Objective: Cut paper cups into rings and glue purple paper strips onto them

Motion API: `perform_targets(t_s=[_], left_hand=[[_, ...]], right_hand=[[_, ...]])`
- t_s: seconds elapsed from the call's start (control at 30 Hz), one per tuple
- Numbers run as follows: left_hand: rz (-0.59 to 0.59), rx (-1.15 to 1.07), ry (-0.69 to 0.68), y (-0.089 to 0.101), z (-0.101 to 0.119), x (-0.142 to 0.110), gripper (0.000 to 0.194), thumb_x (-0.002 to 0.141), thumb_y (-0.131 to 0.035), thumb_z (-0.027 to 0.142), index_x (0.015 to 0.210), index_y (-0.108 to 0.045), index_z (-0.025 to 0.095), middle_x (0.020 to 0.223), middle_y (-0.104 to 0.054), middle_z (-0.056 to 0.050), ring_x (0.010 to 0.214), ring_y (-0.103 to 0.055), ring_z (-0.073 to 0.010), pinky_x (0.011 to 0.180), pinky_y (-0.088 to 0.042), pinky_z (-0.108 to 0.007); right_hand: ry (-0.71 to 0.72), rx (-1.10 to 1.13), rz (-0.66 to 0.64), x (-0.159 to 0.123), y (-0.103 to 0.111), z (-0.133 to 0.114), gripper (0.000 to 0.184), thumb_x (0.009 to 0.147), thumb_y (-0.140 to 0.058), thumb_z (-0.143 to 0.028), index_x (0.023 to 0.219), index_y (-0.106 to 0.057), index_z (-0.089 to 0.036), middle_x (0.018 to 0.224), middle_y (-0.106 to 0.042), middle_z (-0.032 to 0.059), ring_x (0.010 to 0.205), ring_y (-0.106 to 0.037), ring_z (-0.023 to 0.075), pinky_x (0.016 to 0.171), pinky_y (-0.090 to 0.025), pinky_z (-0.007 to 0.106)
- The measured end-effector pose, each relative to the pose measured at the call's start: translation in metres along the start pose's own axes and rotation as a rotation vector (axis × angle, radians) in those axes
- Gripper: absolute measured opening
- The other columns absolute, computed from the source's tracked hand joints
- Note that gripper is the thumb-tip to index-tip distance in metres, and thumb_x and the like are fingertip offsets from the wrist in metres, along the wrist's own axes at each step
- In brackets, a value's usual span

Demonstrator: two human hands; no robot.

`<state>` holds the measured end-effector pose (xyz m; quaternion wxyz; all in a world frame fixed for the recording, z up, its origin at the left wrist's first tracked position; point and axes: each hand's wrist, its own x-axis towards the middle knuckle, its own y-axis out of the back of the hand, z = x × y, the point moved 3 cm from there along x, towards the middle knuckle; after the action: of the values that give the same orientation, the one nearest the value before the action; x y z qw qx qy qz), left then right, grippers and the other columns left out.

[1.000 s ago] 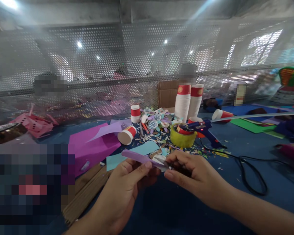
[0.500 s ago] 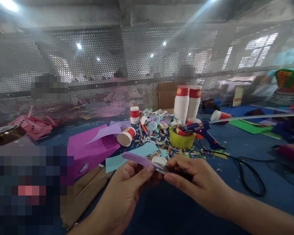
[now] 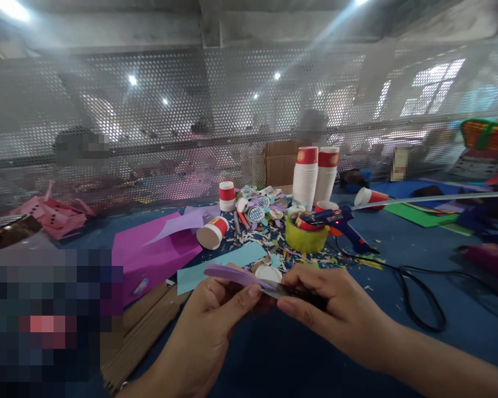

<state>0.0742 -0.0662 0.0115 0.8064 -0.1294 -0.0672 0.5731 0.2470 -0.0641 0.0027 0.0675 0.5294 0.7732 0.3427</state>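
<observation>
Purple paper is located between the two grips. Left to right: a magenta sheet lies on the surface, beyond and left of the left grip. The left grip pinches the purple paper between thumb and fingers. A light-blue sheet lies just beyond. The right grip grasps scissors, blades at the paper's right end. Beyond the right grip: a yellow tape roll, then a glue gun.

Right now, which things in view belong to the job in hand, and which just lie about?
In use:
lilac paper strip, pinched in the left hand
grey metal scissors, in the right hand

Apparently just lying about:
blue plastic glue gun
yellow round roll
stacked red-and-white paper cups
magenta paper sheet
</observation>
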Motion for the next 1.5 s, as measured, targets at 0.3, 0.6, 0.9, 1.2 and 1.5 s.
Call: perform_targets(t_s=[0.3,0.6,0.9,1.2,1.5], left_hand=[[-0.008,0.038,-0.012,0.0026,-0.0014,-0.0014,0.007,0.084,-0.069,0.026,0.081,-0.07,0.02,0.082,-0.062,0.0,0.084,-0.056,-0.0159,0.084,-0.045,-0.029],[0.028,0.02,0.029,0.0046,-0.0029,-0.0017,0.007,0.08,-0.074,0.025,0.08,-0.072,0.018,0.082,-0.064,0.0,0.084,-0.058,-0.0148,0.079,-0.048,-0.025],[0.006,0.005,0.037,0.0036,-0.0013,-0.0007,0.008,0.08,-0.075,0.026,0.08,-0.073,0.018,0.08,-0.067,-0.001,0.081,-0.062,-0.0136,0.077,-0.049,-0.023],[0.002,0.024,0.024,0.0036,0.0004,-0.0017,0.007,0.081,-0.073,0.025,0.08,-0.072,0.019,0.08,-0.066,0.0,0.081,-0.061,-0.0138,0.078,-0.049,-0.024],[0.0,-0.024,0.049,0.0053,-0.0019,-0.0008,0.01,0.078,-0.076,0.025,0.08,-0.072,0.016,0.08,-0.065,-0.001,0.08,-0.062,-0.0135,0.074,-0.051,-0.023]], right_hand=[[-0.006,0.034,-0.004,-0.001,0.0027,-0.0025,0.033,0.093,-0.05,-0.05,0.079,-0.055,-0.021,0.064,-0.046,-0.004,0.057,-0.04,0.0113,0.053,-0.031,0.026],[0.022,0.063,-0.015,-0.0024,0.0041,-0.0063,0.031,0.094,-0.05,-0.046,0.078,-0.055,-0.02,0.065,-0.046,-0.0033,0.058,-0.04,0.0113,0.053,-0.031,0.025],[0.021,0.048,-0.018,-0.0032,0.003,-0.0041,0.031,0.094,-0.05,-0.047,0.079,-0.054,-0.021,0.064,-0.045,-0.0038,0.057,-0.039,0.0115,0.052,-0.031,0.025],[0.026,0.047,-0.02,-0.003,0.0023,-0.0048,0.03,0.095,-0.049,-0.046,0.078,-0.052,-0.021,0.063,-0.043,-0.0046,0.055,-0.037,0.0108,0.051,-0.03,0.025],[0.016,0.043,-0.02,-0.0033,0.0028,-0.0063,0.031,0.095,-0.048,-0.046,0.078,-0.053,-0.02,0.064,-0.044,-0.004,0.057,-0.038,0.0111,0.051,-0.03,0.025]])
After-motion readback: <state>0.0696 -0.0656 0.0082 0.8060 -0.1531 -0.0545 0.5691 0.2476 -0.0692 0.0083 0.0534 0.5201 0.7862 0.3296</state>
